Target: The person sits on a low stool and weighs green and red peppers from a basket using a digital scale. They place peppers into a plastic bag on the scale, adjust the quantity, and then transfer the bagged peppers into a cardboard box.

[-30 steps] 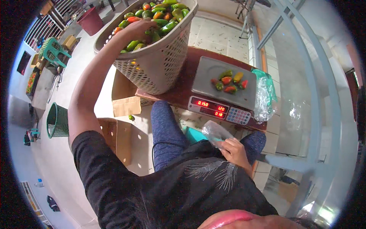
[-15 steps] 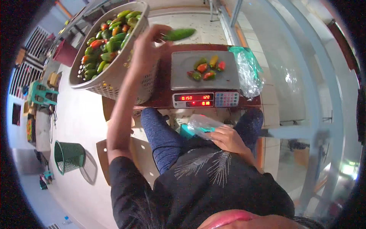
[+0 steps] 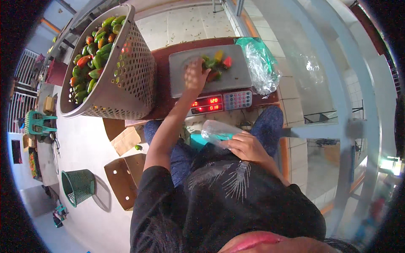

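My left hand reaches over the grey plate of a digital scale, blurred by motion. Its fingers close around a green pepper at the edge of a small group of peppers; the fingertips are partly hidden. A yellow pepper and a red one lie at the far side of that group. Low in front of my body, my right hand is closed on a clear plastic bag, whose mouth points to the left.
Left of the scale, a tall perforated basket full of peppers leans. Clear and green plastic bags lie at the table's right end. On the floor stand a green basket and a cardboard box; a loose pepper lies nearby.
My left hand has moved from beside the basket, right and down onto the scale's plate with the green pepper. My right hand still holds the bag. The view has shifted slightly.
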The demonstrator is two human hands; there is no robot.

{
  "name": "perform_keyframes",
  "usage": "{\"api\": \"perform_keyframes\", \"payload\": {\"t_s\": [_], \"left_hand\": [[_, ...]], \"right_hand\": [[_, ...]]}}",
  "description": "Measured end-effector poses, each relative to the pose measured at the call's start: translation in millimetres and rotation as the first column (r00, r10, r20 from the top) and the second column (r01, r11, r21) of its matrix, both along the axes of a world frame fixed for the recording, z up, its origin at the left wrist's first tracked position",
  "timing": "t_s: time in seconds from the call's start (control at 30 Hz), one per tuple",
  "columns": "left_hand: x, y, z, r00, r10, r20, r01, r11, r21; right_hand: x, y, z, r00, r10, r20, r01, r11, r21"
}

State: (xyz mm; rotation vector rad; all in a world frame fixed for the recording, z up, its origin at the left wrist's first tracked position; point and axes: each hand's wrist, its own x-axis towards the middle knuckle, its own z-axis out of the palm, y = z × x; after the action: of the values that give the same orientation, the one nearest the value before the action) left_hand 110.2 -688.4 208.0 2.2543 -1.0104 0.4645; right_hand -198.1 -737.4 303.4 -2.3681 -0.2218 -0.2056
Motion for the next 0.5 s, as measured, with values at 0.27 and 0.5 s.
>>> {"api": "perform_keyframes", "payload": {"t_s": [0.27,0.5], "left_hand": [[-8.2,3.9,10.0,0.997,0.045,-0.063,-0.037,0.991,0.13],[-5.8,5.2,12.2,0.998,0.061,-0.006,-0.059,0.989,0.134]], "right_hand": [[2.9,-2.4,1.0,1.0,0.023,0.014,-0.023,1.0,0.003],[2.2,-1.4,4.4,0.999,0.034,-0.014,-0.034,0.999,0.005]]}}
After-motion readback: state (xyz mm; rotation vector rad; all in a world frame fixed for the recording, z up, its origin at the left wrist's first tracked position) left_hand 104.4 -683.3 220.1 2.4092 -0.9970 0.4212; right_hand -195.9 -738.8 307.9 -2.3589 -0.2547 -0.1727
